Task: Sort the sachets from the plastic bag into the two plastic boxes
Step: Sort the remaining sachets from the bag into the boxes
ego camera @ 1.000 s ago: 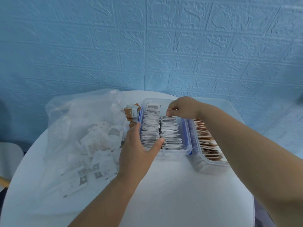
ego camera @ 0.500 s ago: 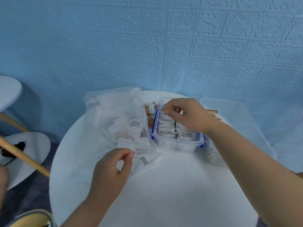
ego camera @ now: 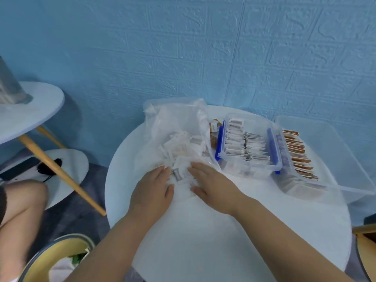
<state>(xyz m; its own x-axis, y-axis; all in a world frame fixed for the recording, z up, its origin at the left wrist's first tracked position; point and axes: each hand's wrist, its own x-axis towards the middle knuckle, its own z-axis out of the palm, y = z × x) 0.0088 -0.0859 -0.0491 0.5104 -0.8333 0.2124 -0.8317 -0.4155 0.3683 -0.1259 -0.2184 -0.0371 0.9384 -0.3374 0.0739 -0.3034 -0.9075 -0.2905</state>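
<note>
The left hand (ego camera: 152,192) and the right hand (ego camera: 211,188) both lie flat with straight fingers on the near edge of the clear crumpled plastic bag (ego camera: 175,123), gripping nothing. A small white sachet with a grey mark (ego camera: 177,176) lies in the gap between them, level with the fingers. The loose heap of white sachets (ego camera: 183,145) sits inside the bag just beyond both hands, under folds of film. Close against the bag's right side stands the clear plastic box with blue clips (ego camera: 250,169), packed with two rows of white sachets. Beside it is a second clear plastic box (ego camera: 301,188) holding brown sachets. A few loose brown sachets (ego camera: 213,127) sit between bag and clipped box (inside the film or outside, I cannot tell). Everything rests on a round white table (ego camera: 203,241).
</note>
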